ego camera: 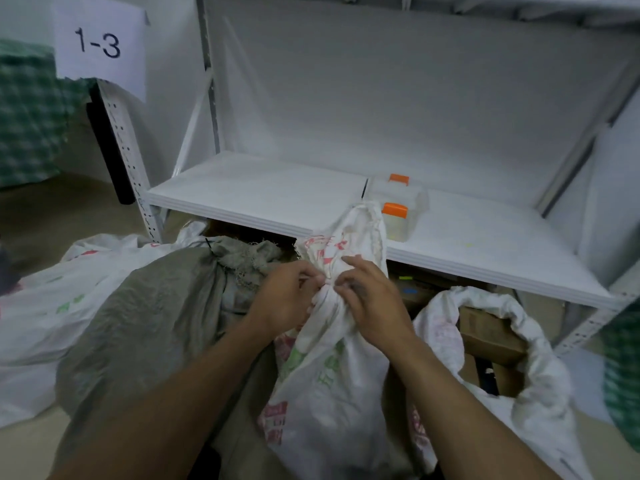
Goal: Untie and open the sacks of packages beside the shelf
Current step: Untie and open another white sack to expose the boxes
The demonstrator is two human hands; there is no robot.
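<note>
White sack (332, 358): woven cloth, maybe plastic weave, matt, creased, with faded red and green print.
Grey sack (149, 306): coarse woven cloth, matt, rough, frayed threads at the mouth.
Open sack (540, 393): white woven cloth, matt, crumpled at the rolled rim.
Boxes (485, 327): brown cardboard, matt.
Shelf (263, 192): white board, smooth, dull finish.
Post (128, 150): metal, painted white, smooth, with rows of punched holes.
Jars (398, 226): clear plastic, a little glossy.
Lids (394, 210): orange plastic, smooth.
Sign (100, 46): white paper, matt, ragged lower edge.
Green cloth (27, 116): checked weave, matt, blurred.
Floor (52, 209): beige, smooth, dull.
</note>
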